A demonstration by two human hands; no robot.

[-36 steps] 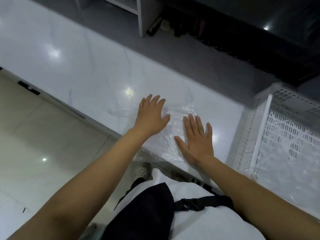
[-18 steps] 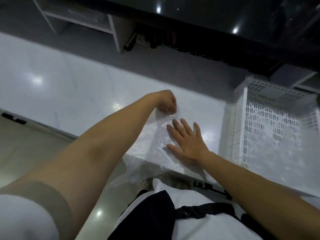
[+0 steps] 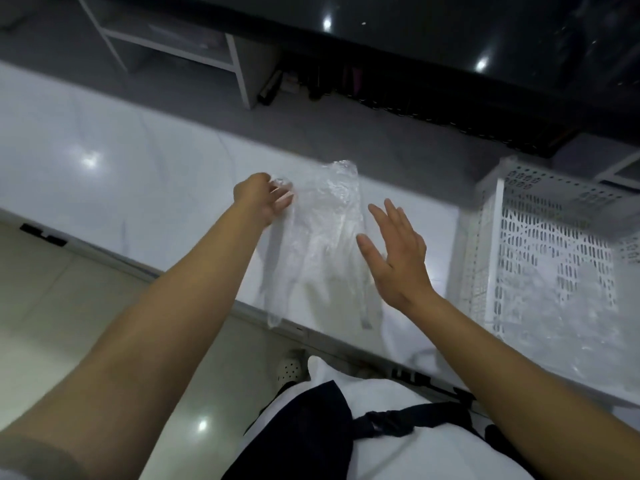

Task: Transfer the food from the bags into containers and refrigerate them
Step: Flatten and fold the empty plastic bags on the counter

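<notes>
Item: clear plastic bag (image 3: 325, 233), lying on our white marble counter (image 3: 121, 174), its lower end hanging past the front edge. Our left hand (image 3: 263, 199) pinches the bag's upper left edge. Our right hand (image 3: 394, 251), fingers straight and spread, is just beside the bag's right side. White perforated basket (image 3: 540, 244) on the counter at right.

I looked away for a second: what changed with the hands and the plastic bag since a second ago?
The left hand, then flat on the clear plastic bag, now pinches its far left edge. The right hand has come off the bag and hovers open beside it. The bag looks narrower, as if folded. It still lies on the white counter, beside the white basket.
</notes>
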